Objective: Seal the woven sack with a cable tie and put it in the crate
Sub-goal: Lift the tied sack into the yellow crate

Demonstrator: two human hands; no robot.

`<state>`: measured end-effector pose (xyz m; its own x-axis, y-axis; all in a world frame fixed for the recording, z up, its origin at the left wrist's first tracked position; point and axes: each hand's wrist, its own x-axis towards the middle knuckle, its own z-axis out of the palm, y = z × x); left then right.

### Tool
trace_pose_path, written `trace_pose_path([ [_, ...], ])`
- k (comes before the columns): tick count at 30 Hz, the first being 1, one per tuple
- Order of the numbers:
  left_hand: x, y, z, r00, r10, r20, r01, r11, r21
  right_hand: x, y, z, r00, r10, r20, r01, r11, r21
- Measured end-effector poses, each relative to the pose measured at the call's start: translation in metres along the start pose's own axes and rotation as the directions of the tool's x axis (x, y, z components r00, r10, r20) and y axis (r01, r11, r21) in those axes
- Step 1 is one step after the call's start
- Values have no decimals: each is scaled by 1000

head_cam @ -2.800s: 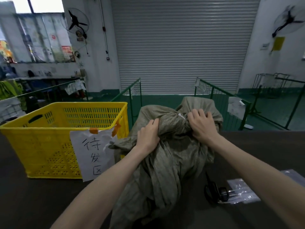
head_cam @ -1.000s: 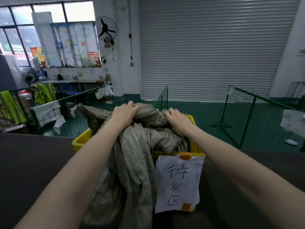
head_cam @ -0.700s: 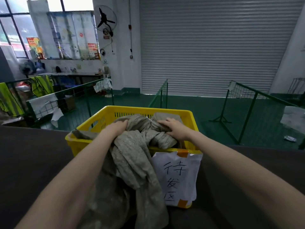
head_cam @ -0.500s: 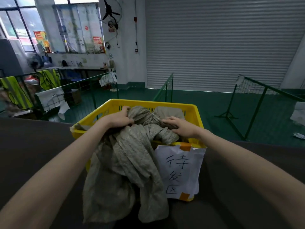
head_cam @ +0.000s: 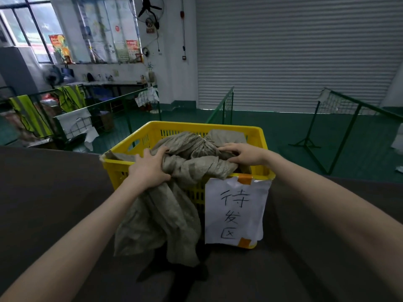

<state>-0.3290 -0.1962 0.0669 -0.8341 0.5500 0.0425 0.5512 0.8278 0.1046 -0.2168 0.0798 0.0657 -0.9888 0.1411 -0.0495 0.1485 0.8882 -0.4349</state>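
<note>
The grey-green woven sack (head_cam: 187, 162) lies partly inside the yellow plastic crate (head_cam: 259, 136), its gathered neck toward the far side. The sack's lower part hangs over the crate's near rim and down its front to the dark table. My left hand (head_cam: 148, 168) grips a fold of the sack at the near rim. My right hand (head_cam: 244, 154) rests on the sack inside the crate, fingers spread and curled on the cloth. The cable tie at the neck is too small to make out.
A white paper label (head_cam: 236, 211) with handwritten characters is taped to the crate's front. The crate stands on a dark table (head_cam: 54, 203). Green mesh barriers (head_cam: 340, 118) and a green floor lie beyond, with a shuttered door behind.
Both hands carried the sack left from the table into the crate and lowered it. In the last half second the left hand moved back to the near rim; the overhanging cloth remains outside.
</note>
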Motion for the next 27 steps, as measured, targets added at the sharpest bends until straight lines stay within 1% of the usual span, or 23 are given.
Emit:
trace_pose_path([
  [1,4,-4,-4,1000,8,-16,-9,1000,-20,-3,2,-1,1000,1,8,-1,1000,11],
  [4,21,-15,-23,999,49,9,-48,995,-92,-12,5,-2,1000,4,15,-5,999,40],
  [5,26,-16,-31,998,57,-3,-57,992,-110,-13,5,-1,1000,5,10,-6,999,44],
  [7,37,-14,-48,997,40,-73,-48,993,-109,-13,6,3,1000,8,0,-8,999,37],
  [9,47,-9,-61,986,37,-160,-48,997,-65,-12,7,8,1000,18,-5,-18,1000,22],
  [11,61,-5,-73,962,114,-249,-115,993,11,-11,9,10,999,29,-15,-29,1000,8],
  [13,75,-3,-79,918,250,-308,-219,967,132,-11,9,12,999,31,-31,-31,1000,2],
  [14,82,-1,-82,896,313,-315,-256,944,209,-11,9,12,999,34,-42,-34,999,-6],
  [16,92,4,-90,854,391,-342,-269,897,352,-8,9,13,998,36,-49,-39,997,-67],
  [18,101,11,-94,795,457,-398,-270,855,443,-3,10,13,998,45,-44,-51,987,-150],
  [19,105,14,-93,749,501,-434,-282,833,475,0,10,14,998,52,-40,-58,980,-190],
  [22,115,22,-94,569,636,-521,-318,754,574,10,6,15,995,89,-50,-102,923,-372],
  [24,122,27,-95,485,664,-569,-305,738,601,18,2,16,990,123,-73,-142,879,-456],
  [25,125,29,-94,455,656,-602,-302,750,589,22,2,16,987,140,-84,-163,868,-468],
  [26,127,32,-91,445,625,-641,-308,779,545,24,1,15,983,157,-92,-182,865,-468],
  [27,128,33,-85,466,563,-682,-329,826,457,27,1,14,980,177,-94,-200,864,-461],
])
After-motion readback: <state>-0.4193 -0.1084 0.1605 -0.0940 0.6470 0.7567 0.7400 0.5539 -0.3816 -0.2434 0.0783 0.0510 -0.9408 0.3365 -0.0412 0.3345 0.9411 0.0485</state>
